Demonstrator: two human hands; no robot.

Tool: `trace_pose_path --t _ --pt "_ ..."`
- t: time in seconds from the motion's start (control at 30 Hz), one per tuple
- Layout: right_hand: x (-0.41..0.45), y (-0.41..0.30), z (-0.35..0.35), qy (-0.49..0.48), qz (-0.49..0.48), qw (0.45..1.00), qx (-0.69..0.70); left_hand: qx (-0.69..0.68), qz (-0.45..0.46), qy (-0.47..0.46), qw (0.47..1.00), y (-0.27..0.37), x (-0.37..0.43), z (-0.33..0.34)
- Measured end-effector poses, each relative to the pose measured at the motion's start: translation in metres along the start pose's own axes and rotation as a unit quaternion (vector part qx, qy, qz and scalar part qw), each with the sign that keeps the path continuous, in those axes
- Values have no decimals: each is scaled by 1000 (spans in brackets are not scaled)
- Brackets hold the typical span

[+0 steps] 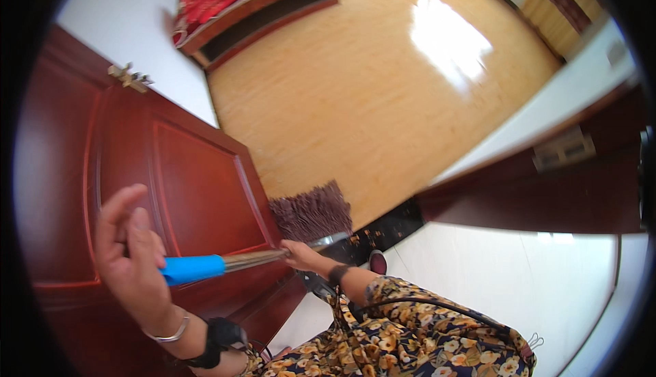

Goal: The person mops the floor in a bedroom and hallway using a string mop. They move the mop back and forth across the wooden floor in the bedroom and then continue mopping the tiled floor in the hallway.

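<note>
My right hand is closed around the metal pole of a mop, a little above its head. The brown shaggy mop head rests on the floor at the doorway, beside the red-brown door's lower edge. At the left, my left hand is raised at the end of the pole's blue grip. Its index finger and thumb are partly spread and point up; the palm seems to touch the grip's end, but whether it grips it is hidden.
The open panelled door stands at the left. A dark stone threshold parts the yellow wood-look floor from white tiles. A bed frame with red bedding stands at the far left. The door frame is at the right.
</note>
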State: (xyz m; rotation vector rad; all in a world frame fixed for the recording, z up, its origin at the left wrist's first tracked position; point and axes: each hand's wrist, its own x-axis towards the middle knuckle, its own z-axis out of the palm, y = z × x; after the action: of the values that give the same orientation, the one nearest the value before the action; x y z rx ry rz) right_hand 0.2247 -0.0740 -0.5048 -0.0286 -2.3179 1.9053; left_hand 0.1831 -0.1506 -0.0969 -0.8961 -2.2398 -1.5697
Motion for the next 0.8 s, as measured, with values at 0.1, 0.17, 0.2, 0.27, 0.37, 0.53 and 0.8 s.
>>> trace_pose_path --t 0.1,0.17,0.2,0.27,0.37,0.53,0.8 --pt "23 -5 -6 79 17 997 -4 7 -20 -68 997 -6 37 14" --pt "35 -9 -12 107 59 993 -1 48 6 -106 993 -11 58 18" --pt "38 -11 -15 131 59 990 0 56 -1 -122 991 -16 67 18" --pt "44 -14 -24 120 67 990 -32 88 13 -125 988 -31 81 10" --pt "46 -19 -34 83 73 991 -69 88 -2 -109 990 -56 91 -13" --pt "33 -15 -50 68 86 983 -151 87 -56 -57 993 -84 85 -41" --pt "-20 45 -116 120 209 956 -169 -34 -159 -175 971 -154 106 54"
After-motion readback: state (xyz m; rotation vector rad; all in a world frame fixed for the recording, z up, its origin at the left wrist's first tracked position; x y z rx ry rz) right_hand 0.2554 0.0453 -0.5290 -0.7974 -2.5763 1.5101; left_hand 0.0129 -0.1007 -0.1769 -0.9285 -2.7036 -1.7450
